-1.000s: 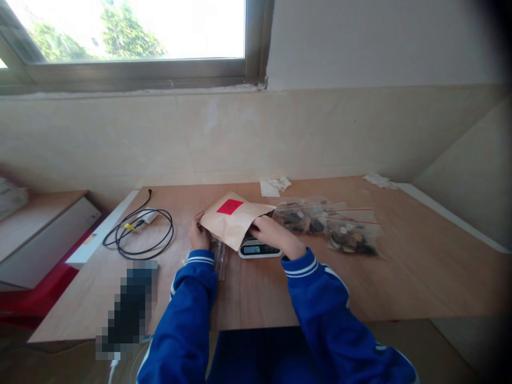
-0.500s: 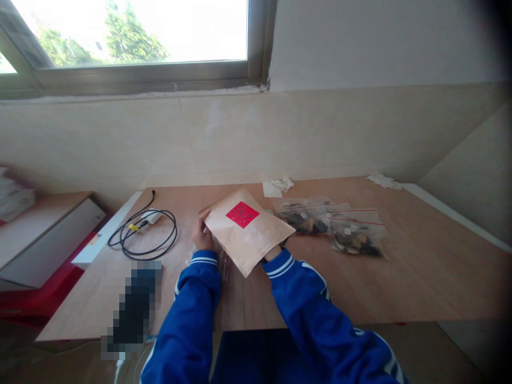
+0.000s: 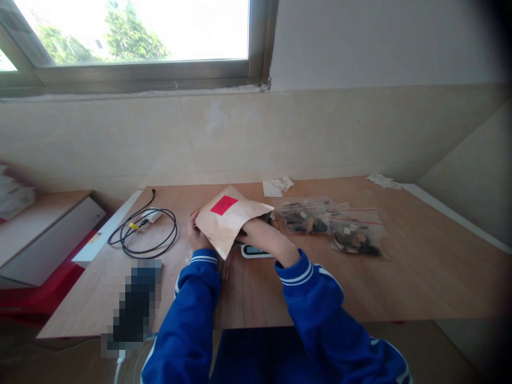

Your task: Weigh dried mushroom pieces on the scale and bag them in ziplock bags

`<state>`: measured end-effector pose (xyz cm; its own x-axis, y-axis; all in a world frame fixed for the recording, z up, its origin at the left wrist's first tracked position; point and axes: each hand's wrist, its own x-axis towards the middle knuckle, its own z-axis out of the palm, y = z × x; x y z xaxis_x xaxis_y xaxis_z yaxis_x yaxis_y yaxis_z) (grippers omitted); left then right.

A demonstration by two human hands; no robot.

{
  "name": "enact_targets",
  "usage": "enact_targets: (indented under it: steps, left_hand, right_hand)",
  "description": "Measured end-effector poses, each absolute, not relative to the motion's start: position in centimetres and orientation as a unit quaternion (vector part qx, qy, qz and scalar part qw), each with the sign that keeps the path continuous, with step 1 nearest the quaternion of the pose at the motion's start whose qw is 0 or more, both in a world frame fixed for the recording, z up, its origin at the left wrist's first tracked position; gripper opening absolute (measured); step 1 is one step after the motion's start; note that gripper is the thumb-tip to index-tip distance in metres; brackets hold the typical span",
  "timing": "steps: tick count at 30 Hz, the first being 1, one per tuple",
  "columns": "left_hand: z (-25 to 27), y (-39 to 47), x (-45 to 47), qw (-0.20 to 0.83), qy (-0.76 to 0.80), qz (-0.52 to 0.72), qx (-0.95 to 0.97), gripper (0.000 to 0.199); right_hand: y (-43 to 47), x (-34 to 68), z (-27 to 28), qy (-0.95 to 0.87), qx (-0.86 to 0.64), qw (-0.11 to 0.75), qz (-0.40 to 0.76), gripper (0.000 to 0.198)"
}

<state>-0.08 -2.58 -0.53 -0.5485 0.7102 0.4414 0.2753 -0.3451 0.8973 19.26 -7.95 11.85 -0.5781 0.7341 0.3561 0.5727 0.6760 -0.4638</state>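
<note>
Right fingers are hidden inside the paper bag (image 3: 222, 228).

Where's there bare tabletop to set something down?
Bare tabletop right of the rightmost zip bag; a smaller patch in front of the scale, between the sleeves. Crowded: the middle, with paper bag, scale, left hand and right hand.

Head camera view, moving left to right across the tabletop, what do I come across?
Coiled black cable, left hand, brown paper bag, farther plastic bag, nearer plastic bag, crumpled white scrap.
</note>
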Motion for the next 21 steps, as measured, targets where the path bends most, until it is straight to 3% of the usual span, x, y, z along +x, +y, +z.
enact_targets:
  steps: [5, 21]
  left_hand:
    - [-0.4, -2.5, -0.3, 0.191, 0.559, 0.674, 0.444, 0.041]
    - [-2.1, -1.3, -0.7, 0.204, 0.586, 0.66, 0.424, 0.043]
  right_hand:
    - [-8.4, 20.0, 13.4, -0.886, -0.331, 0.306, 0.105, 0.021]
    - [-7.7, 20.9, 12.4, -0.793, -0.338, 0.503, 0.066, 0.02]
